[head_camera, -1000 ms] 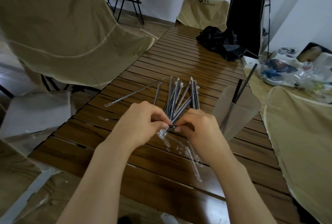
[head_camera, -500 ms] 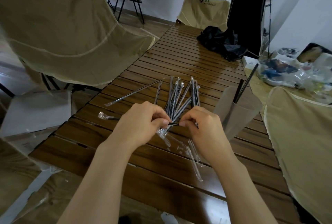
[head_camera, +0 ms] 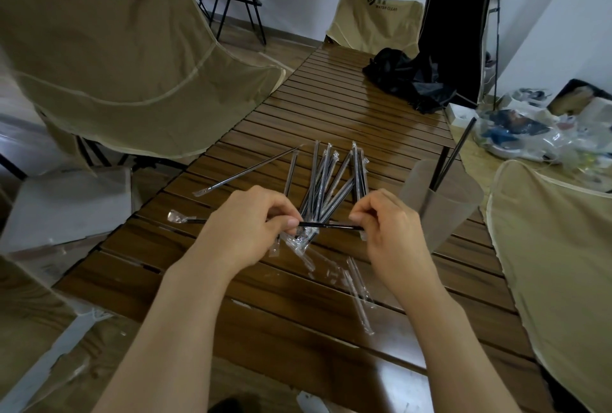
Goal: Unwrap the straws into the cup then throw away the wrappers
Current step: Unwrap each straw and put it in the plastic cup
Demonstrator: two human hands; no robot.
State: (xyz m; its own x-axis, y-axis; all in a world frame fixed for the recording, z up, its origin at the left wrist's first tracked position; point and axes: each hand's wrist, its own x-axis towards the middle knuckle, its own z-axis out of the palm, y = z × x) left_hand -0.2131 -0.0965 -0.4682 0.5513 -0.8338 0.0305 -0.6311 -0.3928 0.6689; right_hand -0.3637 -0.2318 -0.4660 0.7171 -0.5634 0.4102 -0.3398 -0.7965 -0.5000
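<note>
Straw (head_camera: 331, 225), black and level, is pinched at one end by the right hand (head_camera: 390, 230) and, with its clear wrapper (head_camera: 175, 216), by the left hand (head_camera: 251, 230). It hangs just left of the frosted cup (head_camera: 440, 210), over wrapped straws (head_camera: 331, 177) on the slatted table (head_camera: 331, 107). Empty wrappers (head_camera: 357, 293) lie nearer the person than the cup.

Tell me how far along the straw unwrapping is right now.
Early on. Done: two black straws stand in the frosted cup, and empty wrappers lie on the table. In hand: the left hand grips the wrapper end while the right hand pulls a bare straw out. Left: about a dozen wrapped straws in the pile, then binning every wrapper.
</note>
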